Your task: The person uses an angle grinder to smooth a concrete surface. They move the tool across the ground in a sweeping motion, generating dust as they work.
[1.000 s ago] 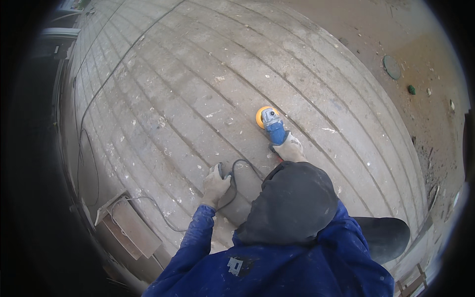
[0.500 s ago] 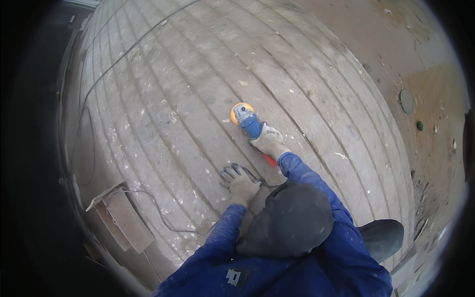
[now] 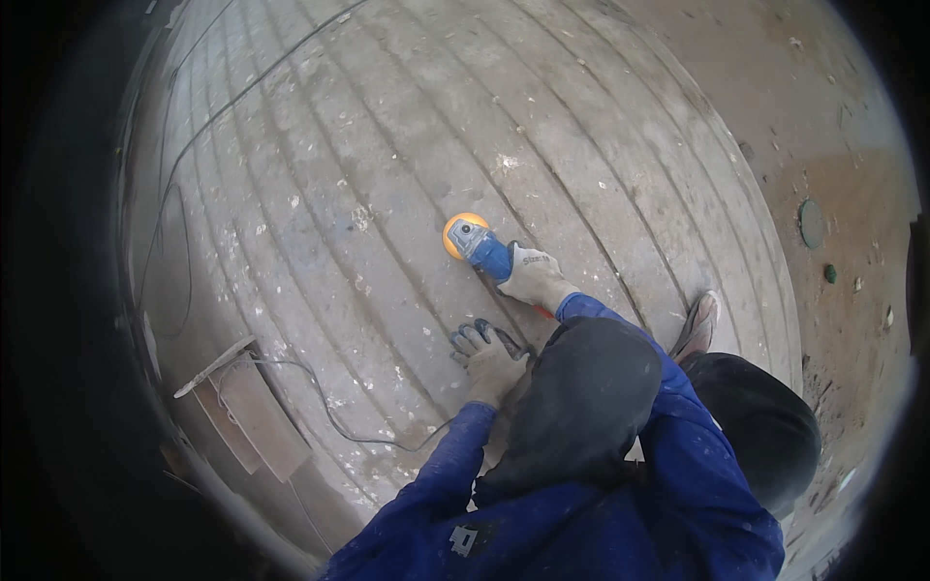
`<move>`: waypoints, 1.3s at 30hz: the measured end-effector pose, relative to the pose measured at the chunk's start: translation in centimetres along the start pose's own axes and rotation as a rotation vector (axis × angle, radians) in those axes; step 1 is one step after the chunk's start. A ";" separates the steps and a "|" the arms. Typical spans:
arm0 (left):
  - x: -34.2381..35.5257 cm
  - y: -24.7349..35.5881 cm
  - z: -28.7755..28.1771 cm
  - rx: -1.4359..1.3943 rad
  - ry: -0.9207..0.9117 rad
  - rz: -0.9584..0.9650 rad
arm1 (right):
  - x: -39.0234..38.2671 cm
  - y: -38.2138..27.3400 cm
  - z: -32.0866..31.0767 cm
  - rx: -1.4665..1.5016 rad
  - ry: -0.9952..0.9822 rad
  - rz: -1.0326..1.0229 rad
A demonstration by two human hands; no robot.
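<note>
My right hand (image 3: 538,278), in a pale glove with dark coated fingers, is wrapped around the body of a blue angle grinder (image 3: 491,258). The grinder's grey head carries a yellow-orange round disc or cover (image 3: 451,235) and rests low over the grooved grey surface (image 3: 387,194). A bit of its red-orange rear end shows below my wrist. Nearer to me, my left hand (image 3: 492,363), gloved alike, lies on the surface with its fingers spread, holding nothing. Whether the disc touches the surface is hidden beneath it.
A dark cable (image 3: 208,121) curves along the left side, and another length (image 3: 358,439) runs from a box-like piece of boards (image 3: 250,418) toward my left sleeve. My knees (image 3: 591,397) and one shoe (image 3: 699,324) are close to my arms. At right, brown ground (image 3: 843,281) holds scattered debris.
The grinder has shifted slightly left and down in view with my right hand. My left hand appears a little farther right. My shoe has come into sight at right.
</note>
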State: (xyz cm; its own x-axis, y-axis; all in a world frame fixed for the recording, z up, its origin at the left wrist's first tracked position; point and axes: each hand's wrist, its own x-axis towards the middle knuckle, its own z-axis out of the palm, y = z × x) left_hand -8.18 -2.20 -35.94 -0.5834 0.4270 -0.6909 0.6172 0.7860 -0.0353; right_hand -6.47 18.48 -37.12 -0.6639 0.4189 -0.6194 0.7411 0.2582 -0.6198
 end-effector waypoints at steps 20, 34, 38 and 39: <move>9.9 8.5 -9.1 0.045 0.080 -0.042 | 9.3 9.6 -9.2 0.135 0.488 0.204; 10.9 9.0 -8.8 0.104 -0.020 -0.075 | 12.8 7.1 -9.8 0.130 0.483 0.198; 11.2 9.0 -8.5 0.095 -0.037 -0.087 | 14.2 7.7 -16.4 0.364 0.455 0.324; 11.1 9.1 -8.7 0.094 -0.057 -0.096 | 14.7 7.6 -16.8 0.343 0.461 0.295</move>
State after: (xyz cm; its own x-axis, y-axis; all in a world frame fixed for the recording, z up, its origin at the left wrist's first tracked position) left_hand -13.57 13.59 -37.65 -0.6129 0.3236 -0.7208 0.6084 0.7754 -0.1693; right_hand -8.95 41.21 -42.80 -0.2696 0.7803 -0.5644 0.7617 -0.1858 -0.6207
